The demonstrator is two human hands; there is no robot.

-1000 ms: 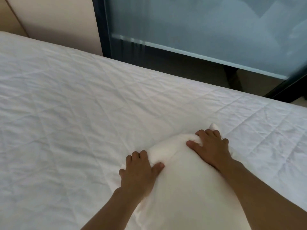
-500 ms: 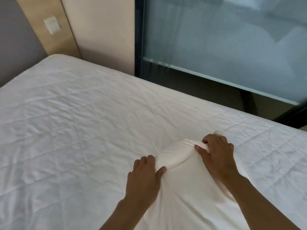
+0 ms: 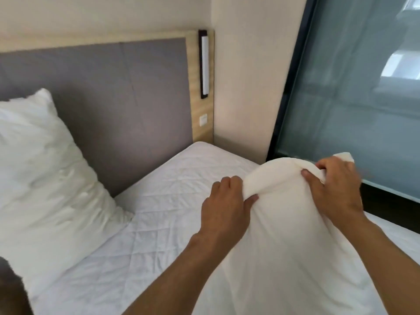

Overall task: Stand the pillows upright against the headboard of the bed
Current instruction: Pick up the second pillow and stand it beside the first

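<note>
I hold a white pillow (image 3: 295, 235) by its upper edge, raised above the mattress at the lower right. My left hand (image 3: 227, 208) pinches the near-left part of that edge and my right hand (image 3: 334, 189) grips the far-right corner. A second white pillow (image 3: 43, 178) stands upright at the left, leaning on the grey padded headboard (image 3: 127, 105). The headboard stretch to the right of that pillow is bare. The white quilted mattress (image 3: 170, 201) spreads below.
A wooden strip (image 3: 203, 87) with a black-framed lamp and a white switch borders the headboard on the right. Beyond it comes a cream wall (image 3: 245, 76), then a dark-framed frosted glass panel (image 3: 352, 98) along the bed's far side.
The view has swung left, bringing the headboard and the standing pillow into sight. Both hands have lifted the held pillow up off the mattress.
</note>
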